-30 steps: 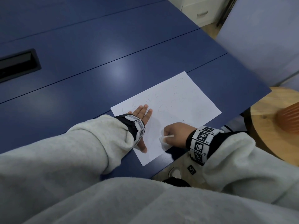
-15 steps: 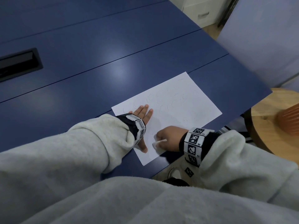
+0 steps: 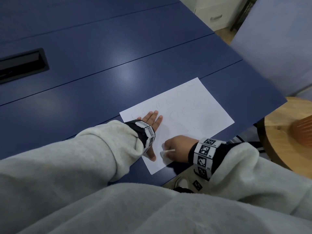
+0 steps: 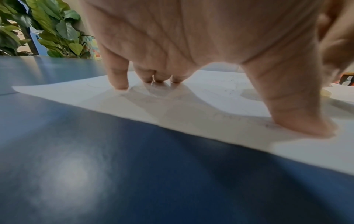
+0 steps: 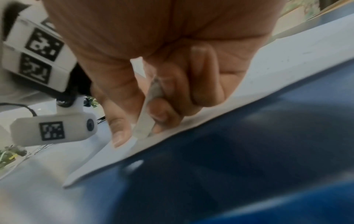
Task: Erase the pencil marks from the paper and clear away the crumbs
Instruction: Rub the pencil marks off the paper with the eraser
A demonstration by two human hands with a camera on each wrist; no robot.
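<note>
Paper (image 3: 194, 115) looks thin, light and prone to sliding or creasing; left hand (image 3: 150, 122) presses it flat-fingered to the desk (image 3: 101, 68), right hand (image 3: 175, 147) pinching the eraser (image 5: 147, 115).

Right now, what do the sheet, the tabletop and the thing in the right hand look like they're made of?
Sheet: thin matte white paper; it lies flat with a sharp edge and faint pencil marks.
Tabletop: smooth dark blue panels, probably laminate or painted board; soft satin glare, thin seams.
Eraser pinched in the right hand: flat off-white slab, likely rubber or vinyl; its end is smudged grey.
</note>
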